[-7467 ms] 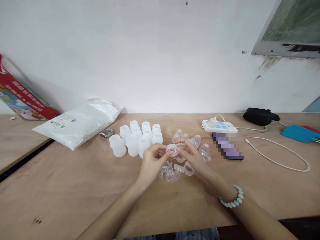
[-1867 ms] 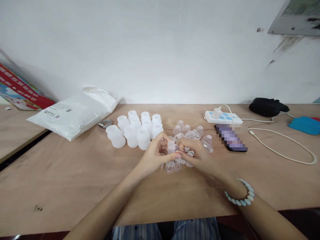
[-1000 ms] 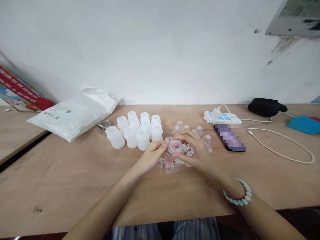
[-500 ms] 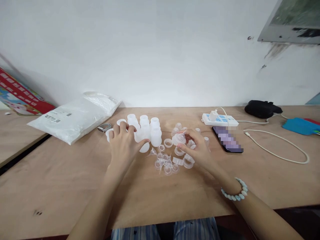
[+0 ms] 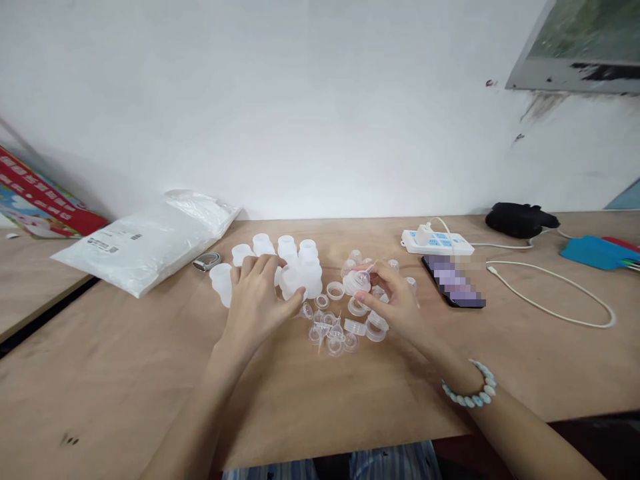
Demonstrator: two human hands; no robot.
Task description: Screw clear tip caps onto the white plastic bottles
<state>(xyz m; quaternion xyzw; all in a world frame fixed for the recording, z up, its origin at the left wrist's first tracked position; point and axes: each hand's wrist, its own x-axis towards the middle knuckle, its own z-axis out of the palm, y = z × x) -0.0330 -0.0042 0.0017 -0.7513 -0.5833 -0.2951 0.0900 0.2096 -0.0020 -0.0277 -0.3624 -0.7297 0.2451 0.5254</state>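
Head, left hand (image 5: 257,293): fingers and thumb apart around white frosted plastic bottle (image 5: 291,281), grip unclear
Right hand (image 5: 390,293): fingers clamped on clear round plastic nipple-and-collar piece (image 5: 355,281)

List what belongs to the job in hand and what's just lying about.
Seemingly in the job:
white bottles
teat-tipped ring in the right hand
loose rings
clear teats
clear domes

Apparently just lying about:
plastic bag
watch
power strip
phone
white cable
black case
blue item
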